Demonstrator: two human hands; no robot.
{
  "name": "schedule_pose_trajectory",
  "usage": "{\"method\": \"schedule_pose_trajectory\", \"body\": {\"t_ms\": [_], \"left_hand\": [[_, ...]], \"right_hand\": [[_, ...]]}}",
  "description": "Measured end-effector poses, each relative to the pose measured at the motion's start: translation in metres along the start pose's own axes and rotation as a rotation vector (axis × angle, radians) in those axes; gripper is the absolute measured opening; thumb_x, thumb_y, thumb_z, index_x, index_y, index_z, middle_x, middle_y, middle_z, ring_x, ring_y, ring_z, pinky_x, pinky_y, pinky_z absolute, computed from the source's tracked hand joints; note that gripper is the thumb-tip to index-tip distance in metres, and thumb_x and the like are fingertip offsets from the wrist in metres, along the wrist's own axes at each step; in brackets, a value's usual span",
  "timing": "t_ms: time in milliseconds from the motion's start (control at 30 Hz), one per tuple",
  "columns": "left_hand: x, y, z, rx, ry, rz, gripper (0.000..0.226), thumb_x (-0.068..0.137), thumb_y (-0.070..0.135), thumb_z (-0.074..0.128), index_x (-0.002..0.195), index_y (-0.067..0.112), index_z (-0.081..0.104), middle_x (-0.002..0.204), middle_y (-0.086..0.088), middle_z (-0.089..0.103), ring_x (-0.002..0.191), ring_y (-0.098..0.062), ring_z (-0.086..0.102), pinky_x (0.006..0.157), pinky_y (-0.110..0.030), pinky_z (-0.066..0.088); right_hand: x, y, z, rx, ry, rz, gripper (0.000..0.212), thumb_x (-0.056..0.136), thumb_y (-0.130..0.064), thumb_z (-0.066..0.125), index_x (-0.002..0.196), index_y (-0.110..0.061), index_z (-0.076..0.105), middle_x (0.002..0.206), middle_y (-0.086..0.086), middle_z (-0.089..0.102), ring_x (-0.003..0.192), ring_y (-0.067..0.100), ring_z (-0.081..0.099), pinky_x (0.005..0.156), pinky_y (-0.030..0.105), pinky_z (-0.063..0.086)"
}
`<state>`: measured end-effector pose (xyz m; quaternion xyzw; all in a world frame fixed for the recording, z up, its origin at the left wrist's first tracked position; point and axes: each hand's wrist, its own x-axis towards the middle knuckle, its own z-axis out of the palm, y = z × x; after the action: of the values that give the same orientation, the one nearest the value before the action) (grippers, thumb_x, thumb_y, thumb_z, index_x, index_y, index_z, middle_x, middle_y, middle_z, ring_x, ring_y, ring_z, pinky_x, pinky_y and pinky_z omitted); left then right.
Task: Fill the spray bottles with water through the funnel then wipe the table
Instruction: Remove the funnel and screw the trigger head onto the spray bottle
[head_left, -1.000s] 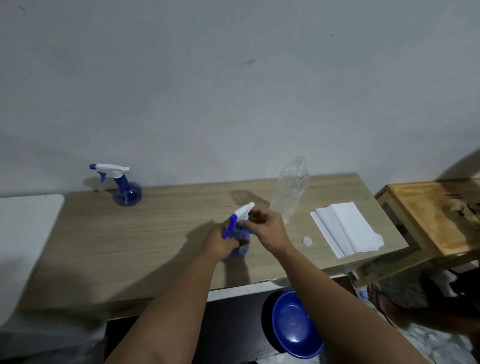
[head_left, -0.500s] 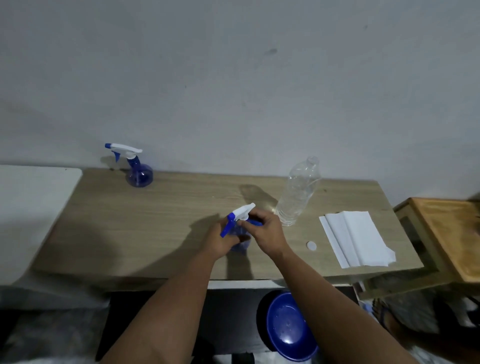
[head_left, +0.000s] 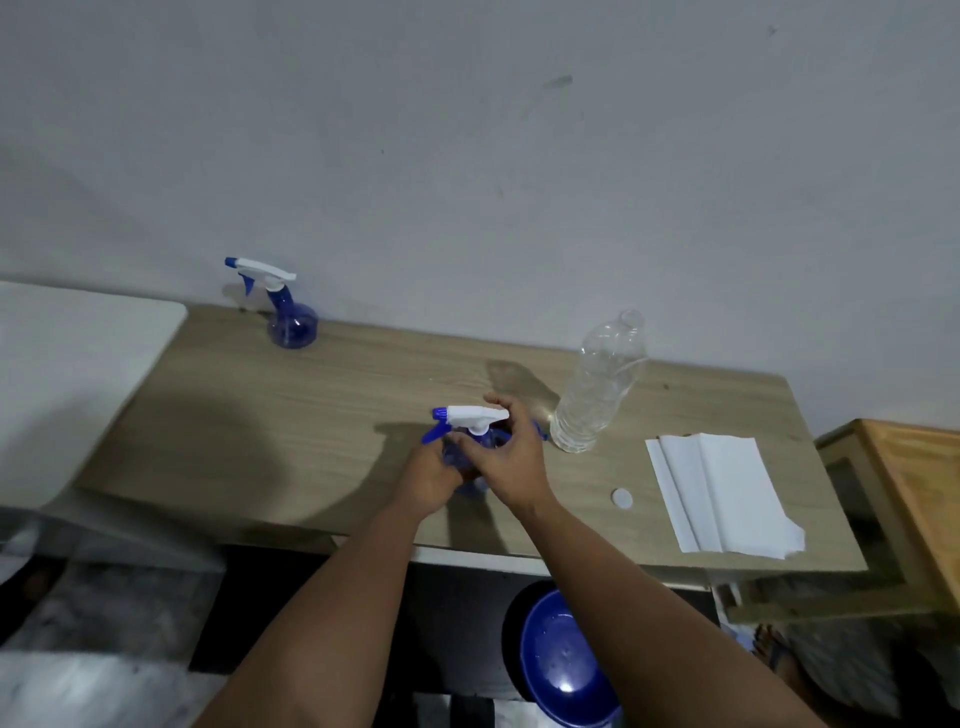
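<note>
Head view: the near spray bottle (head_left: 470, 441) is gripped at the table's (head_left: 260, 415) front middle, its body clasped by the left hand (head_left: 428, 480), its neck pinched by the right hand (head_left: 511, 457). Filling seems nearly done: the second spray bottle (head_left: 283, 306) stands capped, the water bottle (head_left: 597, 384) looks almost drained. Wiping with the paper towels (head_left: 722, 493) is left.

A plain room in a home is suggested. A narrow wood-grain worktop (head_left: 311, 415) is set against a bare, scuffed grey wall (head_left: 467, 156), with a small wooden table (head_left: 914, 467) just beside it on the right. Household things are seen on it: a spray bottle (head_left: 288, 312), a clear plastic bottle (head_left: 597, 389) and folded paper towels (head_left: 722, 493). A blue basin (head_left: 561, 665) is kept on the floor below.
</note>
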<state>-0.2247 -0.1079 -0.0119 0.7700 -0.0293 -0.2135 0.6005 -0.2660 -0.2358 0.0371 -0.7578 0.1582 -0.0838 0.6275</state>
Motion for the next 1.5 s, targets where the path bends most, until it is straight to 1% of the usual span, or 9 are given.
{"method": "schedule_pose_trajectory", "body": {"t_ms": [133, 333, 600, 733, 900, 1067, 1267, 1400, 1500], "left_hand": [[-0.002, 0.001, 0.000, -0.056, -0.007, 0.035, 0.035, 0.081, -0.017, 0.071, 0.107, 0.007, 0.068, 0.092, 0.005, 0.073, 0.081, 0.007, 0.069, 0.075, -0.012, 0.049], [-0.004, -0.005, 0.002, -0.097, 0.014, 0.025, 0.054, 0.068, 0.011, 0.083, 0.119, 0.013, 0.069, 0.106, -0.001, 0.077, 0.101, -0.017, 0.072, 0.087, -0.026, 0.055], [-0.005, -0.008, 0.010, -0.087, 0.048, 0.024, 0.039, 0.077, -0.003, 0.079, 0.106, 0.022, 0.072, 0.096, 0.011, 0.078, 0.094, -0.006, 0.071, 0.086, -0.020, 0.053], [-0.004, -0.016, 0.009, -0.088, 0.046, 0.057, 0.041, 0.073, 0.009, 0.083, 0.111, 0.019, 0.073, 0.108, -0.006, 0.078, 0.103, -0.022, 0.073, 0.095, -0.044, 0.056], [-0.009, -0.007, 0.014, -0.111, 0.097, 0.012, 0.047, 0.078, -0.007, 0.076, 0.122, 0.009, 0.068, 0.113, -0.005, 0.076, 0.105, -0.016, 0.071, 0.097, -0.036, 0.053], [-0.004, -0.019, 0.014, -0.057, 0.092, -0.001, 0.044, 0.065, 0.016, 0.080, 0.108, 0.022, 0.073, 0.105, -0.005, 0.078, 0.104, -0.030, 0.073, 0.097, -0.055, 0.055], [-0.010, -0.005, 0.018, -0.087, 0.106, 0.001, 0.047, 0.078, -0.009, 0.076, 0.120, 0.011, 0.069, 0.111, -0.004, 0.076, 0.099, -0.010, 0.072, 0.096, -0.033, 0.054], [-0.009, -0.011, 0.017, -0.033, 0.112, -0.003, 0.046, 0.072, -0.006, 0.072, 0.113, 0.016, 0.072, 0.108, -0.003, 0.078, 0.102, -0.015, 0.073, 0.098, -0.043, 0.056], [-0.012, -0.006, 0.018, -0.041, 0.101, -0.004, 0.047, 0.076, -0.007, 0.076, 0.120, 0.008, 0.068, 0.112, -0.007, 0.076, 0.099, -0.008, 0.072, 0.095, -0.031, 0.055]], "right_hand": [[0.000, 0.005, -0.012, -0.003, -0.057, -0.061, 0.023, 0.085, -0.005, 0.081, 0.105, -0.010, 0.072, 0.101, 0.007, 0.076, 0.093, 0.013, 0.074, 0.080, 0.026, 0.055], [0.000, 0.002, -0.023, -0.024, -0.135, -0.094, 0.033, 0.082, -0.013, 0.085, 0.109, -0.022, 0.069, 0.106, 0.001, 0.074, 0.106, 0.018, 0.071, 0.093, 0.030, 0.057], [-0.003, 0.004, -0.023, -0.017, -0.129, -0.094, 0.032, 0.079, -0.028, 0.080, 0.107, -0.022, 0.067, 0.106, -0.005, 0.073, 0.108, 0.012, 0.069, 0.092, 0.027, 0.056], [-0.001, 0.009, -0.026, -0.049, -0.126, -0.111, 0.025, 0.084, -0.017, 0.082, 0.105, -0.013, 0.069, 0.103, -0.004, 0.074, 0.104, 0.012, 0.069, 0.094, 0.029, 0.054], [-0.001, 0.005, -0.028, -0.058, -0.173, -0.127, 0.032, 0.085, -0.014, 0.080, 0.115, -0.017, 0.068, 0.109, -0.006, 0.073, 0.108, 0.010, 0.068, 0.096, 0.024, 0.054], [0.004, 0.004, -0.029, -0.074, -0.136, -0.060, 0.029, 0.082, -0.016, 0.086, 0.100, -0.009, 0.064, 0.101, 0.003, 0.073, 0.100, 0.014, 0.068, 0.089, 0.020, 0.050], [0.003, 0.010, -0.031, -0.118, -0.185, -0.149, 0.029, 0.084, -0.018, 0.078, 0.112, -0.017, 0.071, 0.109, -0.007, 0.073, 0.108, 0.012, 0.067, 0.095, 0.029, 0.053], [0.007, 0.005, -0.027, -0.094, -0.158, -0.031, 0.030, 0.080, -0.020, 0.087, 0.099, -0.015, 0.065, 0.101, -0.004, 0.074, 0.104, 0.011, 0.069, 0.089, 0.024, 0.052], [0.007, 0.007, -0.028, -0.130, -0.187, -0.099, 0.031, 0.079, -0.031, 0.082, 0.106, -0.021, 0.070, 0.106, -0.004, 0.072, 0.106, 0.012, 0.067, 0.092, 0.027, 0.053]]}}
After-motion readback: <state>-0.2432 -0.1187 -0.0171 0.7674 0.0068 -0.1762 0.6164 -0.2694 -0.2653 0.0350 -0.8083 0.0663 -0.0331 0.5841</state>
